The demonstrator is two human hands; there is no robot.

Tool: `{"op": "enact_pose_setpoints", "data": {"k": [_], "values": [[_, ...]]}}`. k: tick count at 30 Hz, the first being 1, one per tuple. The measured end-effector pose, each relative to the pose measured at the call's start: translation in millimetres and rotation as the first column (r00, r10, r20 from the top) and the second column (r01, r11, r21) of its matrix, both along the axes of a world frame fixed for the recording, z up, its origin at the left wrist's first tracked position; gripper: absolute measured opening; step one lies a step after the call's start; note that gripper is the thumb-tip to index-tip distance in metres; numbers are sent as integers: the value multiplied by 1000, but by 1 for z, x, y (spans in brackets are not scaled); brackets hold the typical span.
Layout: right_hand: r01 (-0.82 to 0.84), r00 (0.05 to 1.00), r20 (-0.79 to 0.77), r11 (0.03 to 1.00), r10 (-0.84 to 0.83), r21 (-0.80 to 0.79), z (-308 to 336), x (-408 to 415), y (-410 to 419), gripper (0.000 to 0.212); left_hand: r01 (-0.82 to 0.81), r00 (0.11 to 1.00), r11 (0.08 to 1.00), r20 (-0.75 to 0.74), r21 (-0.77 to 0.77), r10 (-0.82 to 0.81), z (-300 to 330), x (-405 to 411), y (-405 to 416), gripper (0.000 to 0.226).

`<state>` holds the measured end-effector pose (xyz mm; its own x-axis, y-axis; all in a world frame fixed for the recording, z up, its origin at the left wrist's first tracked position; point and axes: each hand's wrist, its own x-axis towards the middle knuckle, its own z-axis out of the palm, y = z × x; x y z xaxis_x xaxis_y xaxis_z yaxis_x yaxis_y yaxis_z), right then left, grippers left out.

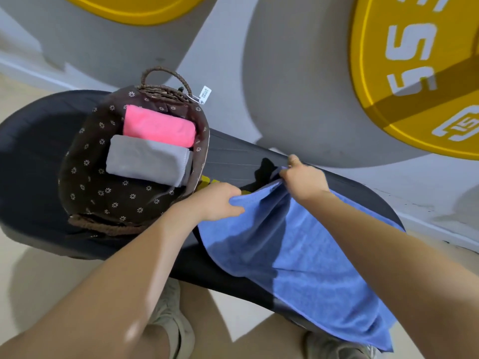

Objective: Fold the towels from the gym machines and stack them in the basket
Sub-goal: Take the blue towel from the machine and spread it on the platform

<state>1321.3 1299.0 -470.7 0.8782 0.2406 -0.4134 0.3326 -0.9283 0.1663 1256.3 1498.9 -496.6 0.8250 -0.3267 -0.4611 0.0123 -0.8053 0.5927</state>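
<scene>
A blue towel is spread over the black padded bench, and its long axis is seen to run from the 11 o'clock end near the hands down to the 5 o'clock end, where the cloth is draped past the bench's near edge toward the floor. Its upper edge is gathered between two hands: one corner is pinched by the left hand, with the thumb curled over the hem, and the other corner is gripped by the right hand, fingers closed on bunched fabric. A woven basket with a brown flowered lining is set on the bench at 9 o'clock of the hands, its rim just beside the left hand. Inside it a folded pink towel is laid at the far side and a folded grey towel just beside it on the near side, both lengthwise from 9 to 3 o'clock. Bare lining is left open in the basket's near half. A strip of uncovered bench is seen between the basket and the right hand. Yellow weight-plate graphics are painted on the wall beyond.
</scene>
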Motion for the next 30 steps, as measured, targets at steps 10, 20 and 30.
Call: {"op": "enact_pose_setpoints", "data": {"k": [10,20,30], "values": [[482,874,-330,554,-356,678,-11,4,31,43,-162,984,922,125,352,125,11,-38,-5,29],[635,753,-646,398,-128,662,-16,-7,106,68,-47,998,687,5,725,63,-18,-65,-1,52],[674,729,-553,280,-404,683,-21,-45,-6,28,282,818,705,220,651,-531,-9,-78,-65,60]]}}
